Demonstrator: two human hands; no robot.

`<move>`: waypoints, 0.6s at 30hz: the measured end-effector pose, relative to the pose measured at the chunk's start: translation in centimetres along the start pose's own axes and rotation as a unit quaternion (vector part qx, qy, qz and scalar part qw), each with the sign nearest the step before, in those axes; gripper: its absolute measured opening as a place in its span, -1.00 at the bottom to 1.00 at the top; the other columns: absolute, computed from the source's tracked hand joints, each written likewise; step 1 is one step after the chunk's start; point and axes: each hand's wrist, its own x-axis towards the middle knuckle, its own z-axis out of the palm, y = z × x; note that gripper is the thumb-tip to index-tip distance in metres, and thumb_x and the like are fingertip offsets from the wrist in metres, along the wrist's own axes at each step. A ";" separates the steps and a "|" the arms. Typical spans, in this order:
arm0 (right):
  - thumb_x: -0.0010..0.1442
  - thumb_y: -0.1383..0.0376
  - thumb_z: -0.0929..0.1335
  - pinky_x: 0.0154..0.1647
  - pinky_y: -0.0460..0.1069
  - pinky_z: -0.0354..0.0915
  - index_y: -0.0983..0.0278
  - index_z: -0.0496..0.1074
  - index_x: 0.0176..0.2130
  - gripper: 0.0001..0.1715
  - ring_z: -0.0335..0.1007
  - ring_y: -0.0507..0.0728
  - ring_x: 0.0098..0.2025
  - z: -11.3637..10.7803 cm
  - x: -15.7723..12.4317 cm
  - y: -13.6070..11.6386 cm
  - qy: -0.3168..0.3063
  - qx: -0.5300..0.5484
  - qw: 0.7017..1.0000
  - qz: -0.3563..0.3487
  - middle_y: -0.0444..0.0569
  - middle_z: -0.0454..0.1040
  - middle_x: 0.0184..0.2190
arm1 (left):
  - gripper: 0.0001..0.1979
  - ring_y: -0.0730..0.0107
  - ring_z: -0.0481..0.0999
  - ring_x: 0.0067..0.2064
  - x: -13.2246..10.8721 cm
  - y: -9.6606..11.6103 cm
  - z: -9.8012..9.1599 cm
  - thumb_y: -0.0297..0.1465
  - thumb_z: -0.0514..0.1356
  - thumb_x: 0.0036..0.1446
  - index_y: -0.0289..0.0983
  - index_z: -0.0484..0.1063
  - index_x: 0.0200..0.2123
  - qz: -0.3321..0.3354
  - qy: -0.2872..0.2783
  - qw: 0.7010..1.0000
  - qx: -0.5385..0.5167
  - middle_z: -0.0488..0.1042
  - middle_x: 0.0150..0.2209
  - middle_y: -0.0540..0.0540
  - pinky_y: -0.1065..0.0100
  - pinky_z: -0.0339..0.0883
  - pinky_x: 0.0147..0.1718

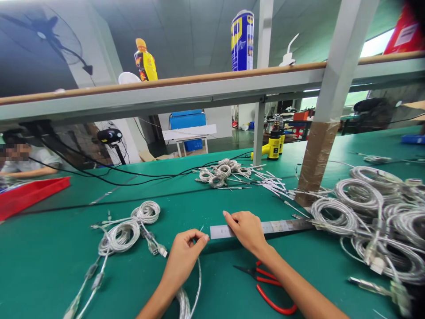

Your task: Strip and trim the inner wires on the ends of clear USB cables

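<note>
My left hand (186, 254) is closed in a pinch on the end of a thin silver cable (191, 294), right at the left end of a steel ruler (265, 228) lying flat on the green table (49, 266). The cable runs back beneath my left wrist toward me. My right hand (245, 230) rests on the ruler with its fingers pressed down together over it. Red-handled scissors (268, 283) lie shut on the table just under my right forearm.
Coiled silver cables lie at the left (128, 230), in the far middle (226, 173) and in a big heap at the right (375, 212). A taped post (315, 155) rises at the right. A yellow tool (274, 146) stands behind. A red tray (29, 195) and a seated person (23, 159) are far left.
</note>
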 end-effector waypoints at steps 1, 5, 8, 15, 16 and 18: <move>0.20 0.09 0.08 -0.61 -0.08 -0.29 0.32 0.09 -0.77 -0.38 -0.03 -0.05 -0.69 0.0 0.0 0.0 0.000 -0.003 1.000 -0.001 -0.19 0.12 -0.79 | -0.76 0.50 0.06 -0.58 0.0 0.0 0.0 -0.28 0.12 -0.06 -0.34 0.38 -0.59 0.000 0.000 1.000 -0.001 0.17 -0.66 0.07 0.44 -0.04 -0.56; 0.21 0.09 0.07 -0.61 -0.08 -0.28 0.31 0.13 -0.77 -0.36 0.00 -0.05 -0.69 0.1 0.0 0.1 0.001 -0.020 1.000 -0.007 -0.18 0.16 -0.79 | -0.77 0.51 0.06 -0.59 0.1 -0.3 0.1 -0.29 0.13 -0.07 -0.34 0.39 -0.61 0.001 0.006 1.000 -0.009 0.16 -0.67 0.08 0.45 -0.05 -0.57; 0.23 0.10 0.06 -0.61 -0.07 -0.27 0.30 0.19 -0.77 -0.34 0.04 -0.04 -0.69 0.4 -0.2 0.2 0.002 -0.035 0.999 -0.018 -0.16 0.21 -0.79 | -0.78 0.52 0.06 -0.60 0.2 -0.4 0.1 -0.30 0.16 -0.08 -0.34 0.40 -0.62 0.001 0.020 1.000 -0.022 0.17 -0.69 0.09 0.45 -0.05 -0.58; 0.14 0.29 0.22 -0.38 -0.04 -0.04 0.29 0.37 -0.65 -0.61 0.26 0.08 -0.47 1.9 -0.8 1.0 0.003 -0.062 0.992 -0.108 -0.06 0.40 -0.63 | -0.74 0.56 0.10 -0.63 0.2 -0.2 -0.2 -0.24 0.13 -0.07 -0.34 0.41 -0.55 -0.005 0.086 0.992 -0.089 0.17 -0.67 0.10 0.50 -0.02 -0.64; 0.13 0.31 0.23 -0.32 -0.03 -0.03 0.28 0.38 -0.61 -0.66 0.27 0.10 -0.41 2.2 -0.9 1.1 0.005 -0.062 0.991 -0.120 -0.04 0.41 -0.57 | -0.73 0.57 0.08 -0.65 0.2 -0.2 -0.1 -0.23 0.12 -0.07 -0.34 0.41 -0.53 -0.008 0.090 0.991 -0.098 0.17 -0.68 0.11 0.51 -0.03 -0.67; 0.13 0.33 0.22 -0.24 -0.01 -0.02 0.27 0.40 -0.56 -0.70 0.26 0.11 -0.36 2.5 -1.0 1.2 0.007 -0.060 0.989 -0.134 -0.04 0.42 -0.51 | -0.72 0.60 0.07 -0.67 0.1 -0.3 0.1 -0.21 0.13 -0.08 -0.35 0.40 -0.49 -0.014 0.094 0.989 -0.117 0.20 -0.66 0.11 0.53 -0.05 -0.71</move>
